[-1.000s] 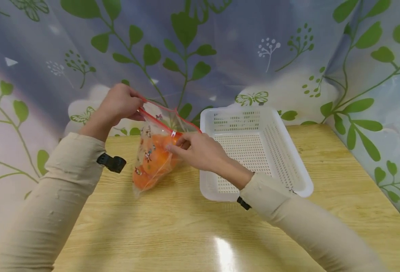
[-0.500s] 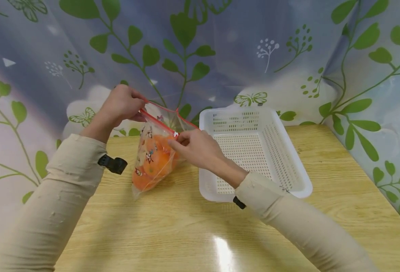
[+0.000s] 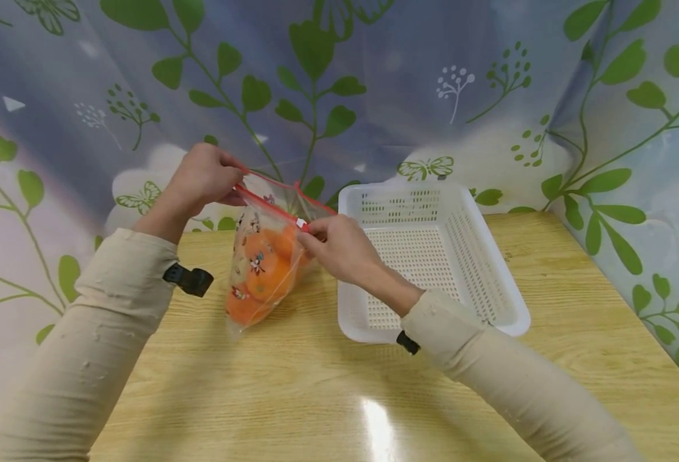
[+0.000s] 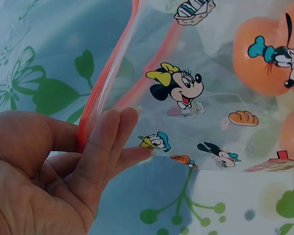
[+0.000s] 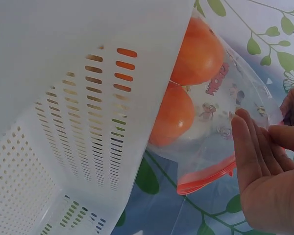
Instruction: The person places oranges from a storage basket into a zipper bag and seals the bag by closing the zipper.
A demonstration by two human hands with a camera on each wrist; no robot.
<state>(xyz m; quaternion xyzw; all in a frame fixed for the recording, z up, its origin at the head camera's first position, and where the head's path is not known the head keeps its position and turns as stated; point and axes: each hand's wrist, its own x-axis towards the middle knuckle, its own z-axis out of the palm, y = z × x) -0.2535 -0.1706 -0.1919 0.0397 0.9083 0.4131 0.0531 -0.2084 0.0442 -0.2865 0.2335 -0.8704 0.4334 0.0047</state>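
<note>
A clear zip bag (image 3: 246, 221) with cartoon prints and a red zip edge hangs over the table with several oranges (image 3: 270, 273) inside. My left hand (image 3: 206, 173) pinches the bag's upper left corner, thumb and fingers on the red strip. In the left wrist view this corner of the bag (image 4: 171, 88) is seen close up, the two red edges spread apart. At the middle of the strip, my right hand (image 3: 339, 247) pinches the edge beside a small white and red slider (image 3: 302, 224). In the right wrist view two oranges (image 5: 198, 54) show through the plastic.
A white perforated plastic basket (image 3: 346, 314) stands on the wooden table (image 3: 293, 398) just right of the bag, under my right forearm. Behind the table hangs a curtain (image 3: 386, 83) printed with leaves. Black straps (image 3: 189, 279) sit on both wrists.
My right hand has shifted slightly to the right along the bag's edge, with the slider. The oranges have turned a little toward the front. My left hand keeps its hold at the corner.
</note>
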